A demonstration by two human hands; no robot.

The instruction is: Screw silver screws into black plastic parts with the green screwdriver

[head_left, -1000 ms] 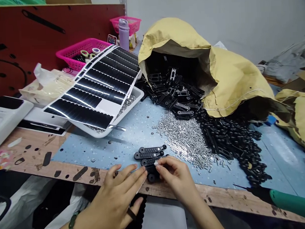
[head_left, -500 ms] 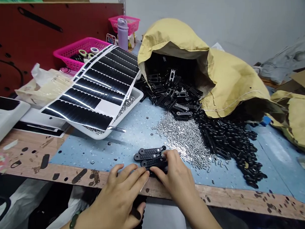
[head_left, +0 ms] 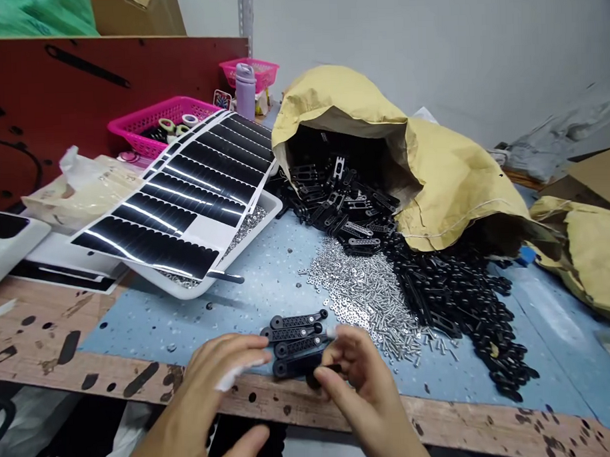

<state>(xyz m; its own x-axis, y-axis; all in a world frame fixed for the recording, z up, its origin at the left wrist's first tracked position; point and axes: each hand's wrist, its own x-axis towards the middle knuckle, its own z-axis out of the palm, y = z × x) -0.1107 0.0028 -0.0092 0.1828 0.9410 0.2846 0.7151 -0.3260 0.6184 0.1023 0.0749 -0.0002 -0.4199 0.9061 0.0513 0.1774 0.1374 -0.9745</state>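
Note:
Several black plastic arms [head_left: 298, 332] with lattice-textured middles and small silver screw heads lie side by side near the table's front edge. My right hand [head_left: 363, 380] is closed at their right end, its thumb and fingers pinching a small black piece [head_left: 317, 378] that is partly hidden. To the left of the arms my left hand [head_left: 215, 378] hovers with fingers spread and nothing in it. White wrapping shows on one of its fingers and on a right fingertip. A heap of silver screws and nuts [head_left: 362, 293] lies beyond my right hand.
Black parts [head_left: 452, 303] spill from yellow paper sacks [head_left: 345, 94] at the back and right. Sheets of black stickers [head_left: 184, 193] rest across a white tray [head_left: 187, 292] of small metal pieces. Behind stand a pink basket [head_left: 131, 131] and a purple bottle [head_left: 245, 94].
My left hand has lifted off the arms and moved left, its fingers spreading. My right hand has drawn slightly toward me, with a small black piece now showing in its pinch. The view has tilted up.

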